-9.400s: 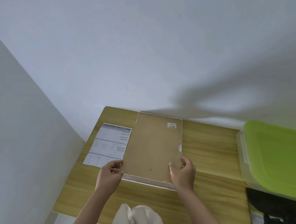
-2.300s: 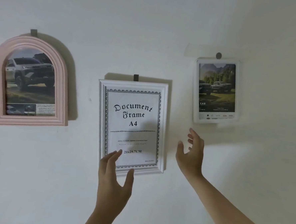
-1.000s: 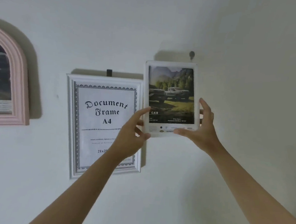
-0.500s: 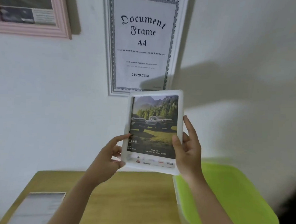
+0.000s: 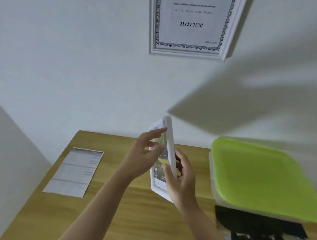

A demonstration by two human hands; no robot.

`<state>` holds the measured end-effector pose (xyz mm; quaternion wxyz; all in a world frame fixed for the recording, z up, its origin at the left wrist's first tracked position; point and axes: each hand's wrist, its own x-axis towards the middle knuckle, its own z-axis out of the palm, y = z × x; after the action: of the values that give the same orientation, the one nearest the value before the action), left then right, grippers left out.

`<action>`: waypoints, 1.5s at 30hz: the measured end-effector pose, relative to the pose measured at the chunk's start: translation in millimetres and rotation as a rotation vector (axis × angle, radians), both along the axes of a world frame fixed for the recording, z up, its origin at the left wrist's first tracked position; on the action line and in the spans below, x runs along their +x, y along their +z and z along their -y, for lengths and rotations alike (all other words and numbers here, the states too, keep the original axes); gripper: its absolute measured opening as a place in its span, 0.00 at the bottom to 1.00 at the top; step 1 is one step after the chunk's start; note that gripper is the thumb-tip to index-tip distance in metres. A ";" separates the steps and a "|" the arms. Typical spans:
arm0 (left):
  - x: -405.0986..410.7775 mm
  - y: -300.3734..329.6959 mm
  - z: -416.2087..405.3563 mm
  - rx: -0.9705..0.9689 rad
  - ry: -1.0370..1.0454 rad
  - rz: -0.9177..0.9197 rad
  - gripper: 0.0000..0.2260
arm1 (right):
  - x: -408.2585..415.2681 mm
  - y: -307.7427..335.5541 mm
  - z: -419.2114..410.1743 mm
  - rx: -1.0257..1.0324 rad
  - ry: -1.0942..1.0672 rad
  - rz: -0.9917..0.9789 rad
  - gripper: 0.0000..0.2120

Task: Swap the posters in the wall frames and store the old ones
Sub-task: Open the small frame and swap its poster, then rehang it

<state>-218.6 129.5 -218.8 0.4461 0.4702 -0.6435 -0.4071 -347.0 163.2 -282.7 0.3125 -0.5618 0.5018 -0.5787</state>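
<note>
I hold a small white frame (image 5: 169,148) with a car poster above the wooden table (image 5: 125,216), turned nearly edge-on so its picture faces left. My right hand (image 5: 181,180) grips its lower right edge, thumb on the front and fingers behind. My left hand (image 5: 144,154) touches the frame's picture side with straight fingers. On the wall above hangs the white A4 document frame (image 5: 189,25), cut off at the top. A printed sheet (image 5: 74,171) lies flat on the table's left side.
A clear storage box with a lime-green lid (image 5: 258,179) stands on the right of the table. A dark poster (image 5: 262,235) lies in front of the box at the table's right front. A side wall (image 5: 7,157) borders the table on the left.
The small frame has come down from in front of the wall to just above the table and turned edge-on. My view has dropped, so only the bottom of the document frame shows.
</note>
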 end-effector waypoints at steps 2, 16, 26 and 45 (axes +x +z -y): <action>-4.8 3.8 -1.4 0.005 0.007 0.032 0.16 | 6.1 -8.6 -8.5 -0.006 -0.001 -0.041 0.19; 42.5 -44.4 -49.4 0.206 0.542 0.234 0.19 | 40.2 -75.4 -42.2 0.291 0.270 0.004 0.17; 79.9 -72.3 -33.7 0.214 0.641 -0.018 0.19 | 7.8 -98.3 -16.6 0.491 0.212 0.142 0.22; 81.8 -222.0 -105.6 0.652 0.271 0.302 0.42 | 9.5 -156.2 -33.1 0.723 0.176 -0.385 0.34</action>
<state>-136.8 235.1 -440.8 0.2231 0.7231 -0.4705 -0.4539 -337.5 196.3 -439.0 0.4384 -0.5546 0.6719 -0.2207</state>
